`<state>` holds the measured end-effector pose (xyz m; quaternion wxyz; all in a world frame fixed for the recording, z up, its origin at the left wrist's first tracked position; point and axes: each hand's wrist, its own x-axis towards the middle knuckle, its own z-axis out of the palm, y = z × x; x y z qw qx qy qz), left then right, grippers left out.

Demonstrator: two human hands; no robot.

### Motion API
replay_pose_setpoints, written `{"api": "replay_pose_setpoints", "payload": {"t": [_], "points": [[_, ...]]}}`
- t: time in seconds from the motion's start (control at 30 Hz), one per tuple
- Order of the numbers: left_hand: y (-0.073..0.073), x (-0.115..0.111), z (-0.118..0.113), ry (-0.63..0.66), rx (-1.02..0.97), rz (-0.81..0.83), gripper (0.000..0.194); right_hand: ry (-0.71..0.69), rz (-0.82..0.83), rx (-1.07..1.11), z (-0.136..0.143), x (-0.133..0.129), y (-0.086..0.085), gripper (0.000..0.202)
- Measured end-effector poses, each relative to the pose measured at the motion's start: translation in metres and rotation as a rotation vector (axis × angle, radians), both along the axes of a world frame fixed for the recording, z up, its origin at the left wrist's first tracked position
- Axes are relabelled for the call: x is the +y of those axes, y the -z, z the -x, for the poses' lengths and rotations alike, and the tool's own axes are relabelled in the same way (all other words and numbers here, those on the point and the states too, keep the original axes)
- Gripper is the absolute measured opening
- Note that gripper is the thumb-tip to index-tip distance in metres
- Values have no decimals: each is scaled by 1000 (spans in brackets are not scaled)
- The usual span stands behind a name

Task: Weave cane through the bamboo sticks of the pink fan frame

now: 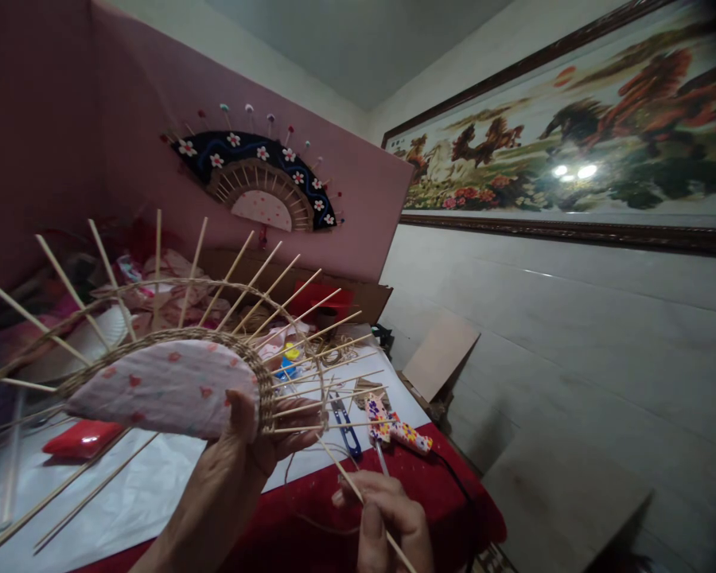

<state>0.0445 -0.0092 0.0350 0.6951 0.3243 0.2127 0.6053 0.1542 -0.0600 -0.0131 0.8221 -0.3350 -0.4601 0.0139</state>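
Observation:
My left hand [239,446] grips a half-round woven fan frame [265,390] near its right end, thumb on the front and fingers behind. Pale cloth with small orange-pink prints [167,382] covers its centre. Thin wooden sticks fan outward from the woven band, and a twisted cord [232,284] arcs across them. Between the thumb and fingers of my right hand [387,517] is a thin wooden stick [347,476]. The stick's tip reaches the cord's lower right end; whether it touches I cannot tell. A loose strand of twine [292,497] hangs below.
Blue thread snips [344,426] and a flower-patterned glue gun [398,426] lie on the table to the right. A red packet [83,439] and loose sticks [95,493] lie at left. Coiled cord [340,350] sits behind. A finished dark fan [256,167] hangs on the pink panel.

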Motion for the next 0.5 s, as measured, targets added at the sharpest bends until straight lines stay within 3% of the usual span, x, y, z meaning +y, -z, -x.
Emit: {"api": "replay_pose_setpoints", "payload": {"t": [0.33,0.5], "points": [[-1,-2,0,4,-4,4,57,1,-16,2,-12,1,0,10],[-2,-3,0,7,-1,31,54,142,-228,-150,-27,8,-8,22]]}}
